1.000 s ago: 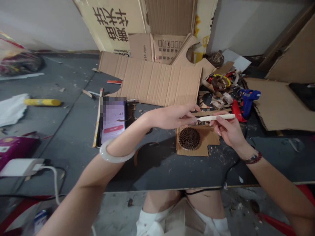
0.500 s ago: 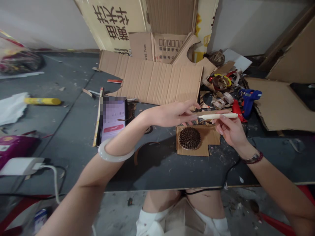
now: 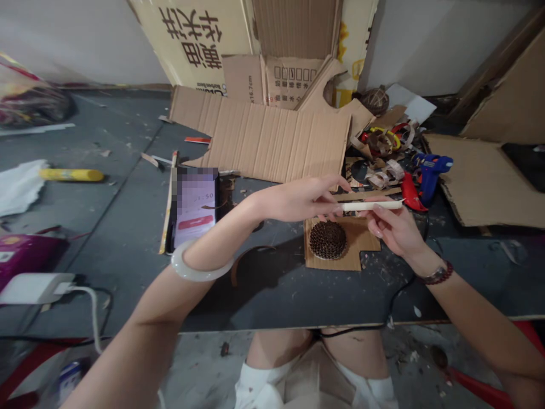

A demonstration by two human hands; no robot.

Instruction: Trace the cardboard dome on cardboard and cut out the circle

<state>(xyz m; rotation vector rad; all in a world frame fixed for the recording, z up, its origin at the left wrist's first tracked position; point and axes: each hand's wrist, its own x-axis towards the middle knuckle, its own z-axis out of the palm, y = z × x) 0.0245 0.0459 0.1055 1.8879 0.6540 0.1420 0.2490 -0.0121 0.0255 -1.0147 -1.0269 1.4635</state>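
A slim white candle (image 3: 361, 206) lies nearly level between my hands, its thin wick end pointing right. My left hand (image 3: 298, 199) reaches across from the left; its thumb and fingers close on the candle's blunt left end, while the index finger stays raised. Fingers of my right hand (image 3: 394, 224) pinch the candle nearer its right end. Below them, a round coil of dark corrugated cardboard (image 3: 327, 240) sits on a small notched piece of flat cardboard (image 3: 369, 236). Neither hand touches the coil.
A phone (image 3: 193, 210) lies left of the coil. Behind are a large cardboard sheet (image 3: 276, 136) and a pile of scraps and tape rolls (image 3: 383, 142). A blue glue gun (image 3: 430, 170) stands at the right. A yellow tube (image 3: 72, 174) and white charger (image 3: 36, 288) are at the left.
The candle has been turned end for end: its thin tip pointed left before and now points right. Both hands stay in nearly the same place.
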